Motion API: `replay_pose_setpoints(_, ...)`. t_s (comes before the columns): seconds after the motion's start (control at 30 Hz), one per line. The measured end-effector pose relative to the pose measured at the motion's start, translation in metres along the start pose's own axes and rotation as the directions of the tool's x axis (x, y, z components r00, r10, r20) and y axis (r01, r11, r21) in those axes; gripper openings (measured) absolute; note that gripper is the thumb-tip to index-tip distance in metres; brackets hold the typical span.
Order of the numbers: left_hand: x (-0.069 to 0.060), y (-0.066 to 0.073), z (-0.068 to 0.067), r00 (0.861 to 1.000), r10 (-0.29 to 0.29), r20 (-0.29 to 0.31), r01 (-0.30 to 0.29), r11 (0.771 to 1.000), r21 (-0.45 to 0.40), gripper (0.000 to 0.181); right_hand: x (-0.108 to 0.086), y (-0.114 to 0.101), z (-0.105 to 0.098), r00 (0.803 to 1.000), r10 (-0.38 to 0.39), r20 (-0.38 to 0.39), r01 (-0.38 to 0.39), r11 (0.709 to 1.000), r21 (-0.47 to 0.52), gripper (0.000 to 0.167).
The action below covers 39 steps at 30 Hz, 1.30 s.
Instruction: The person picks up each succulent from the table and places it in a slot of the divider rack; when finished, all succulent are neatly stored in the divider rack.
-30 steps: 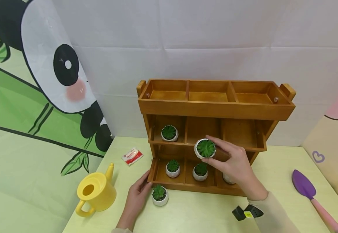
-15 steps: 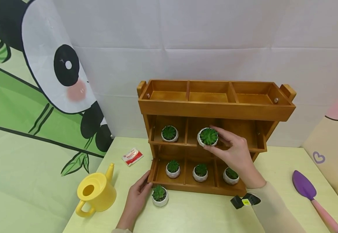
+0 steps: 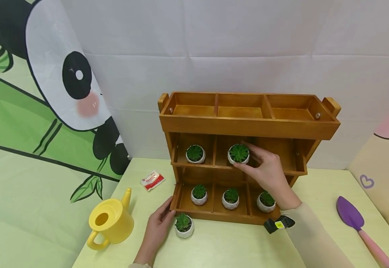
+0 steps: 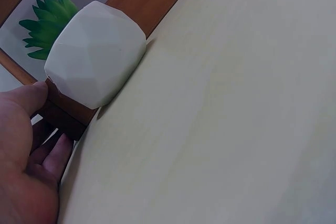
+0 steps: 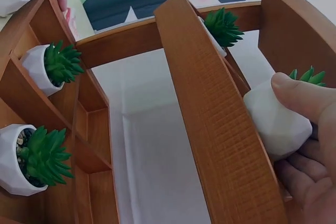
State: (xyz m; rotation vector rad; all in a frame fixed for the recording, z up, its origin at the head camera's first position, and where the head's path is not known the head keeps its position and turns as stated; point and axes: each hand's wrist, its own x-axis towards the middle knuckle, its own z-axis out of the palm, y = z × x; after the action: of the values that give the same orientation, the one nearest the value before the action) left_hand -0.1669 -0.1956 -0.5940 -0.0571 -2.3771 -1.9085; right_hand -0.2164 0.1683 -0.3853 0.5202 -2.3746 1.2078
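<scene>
My right hand (image 3: pixel 267 170) holds a potted succulent (image 3: pixel 238 153) in a white faceted pot, thumb in front and fingers round the far side. The pot (image 5: pixel 275 121) is at the middle compartment of the shelf's middle tier; whether its base touches the wood is hidden. At the lower left corner of the wooden plant shelf (image 3: pixel 248 128), my left hand (image 3: pixel 158 225) grips the bottom tier's end, thumb to the front. Just right of that hand another potted succulent (image 3: pixel 184 225) stands on the table, near the tier's front edge.
One potted succulent (image 3: pixel 195 153) stands in the middle tier's left compartment. The bottom tier bears one each in its left (image 3: pixel 199 194), middle and right compartments. A yellow watering can (image 3: pixel 111 219) and red-white packet (image 3: pixel 152 180) lie left, a purple trowel (image 3: pixel 350 212) right.
My right hand has lifted the potted succulent from before the lower tiers up to the middle tier, then lowered it slightly into the middle compartment. The left hand stays at the shelf corner.
</scene>
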Motion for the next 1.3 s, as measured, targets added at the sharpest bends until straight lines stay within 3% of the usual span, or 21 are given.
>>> replay_pose_setpoints(0.43, -0.001, 0.0, 0.001, 1.0, 0.008, -0.009, -0.008, 0.999, 0.033, 0.05, 0.008, -0.002, 0.008, 0.999, 0.003, 0.049, 0.001, 0.997, -0.081, 0.066)
replay_pose_setpoints(0.73, -0.001, 0.0, 0.0, 1.0, -0.008, 0.0, 0.008, 1.0, -0.002, 0.05, 0.016, -0.001, 0.013, 0.998, -0.014, 0.06, 0.023, 0.989, -0.143, 0.064)
replay_pose_setpoints(1.3, 0.001, 0.0, 0.0, 1.0, 0.0, -0.004, 0.0, 1.0, 0.012, 0.05, 0.025, -0.006, 0.019, 0.995, 0.041, 0.092, -0.023, 0.983, -0.181, 0.064)
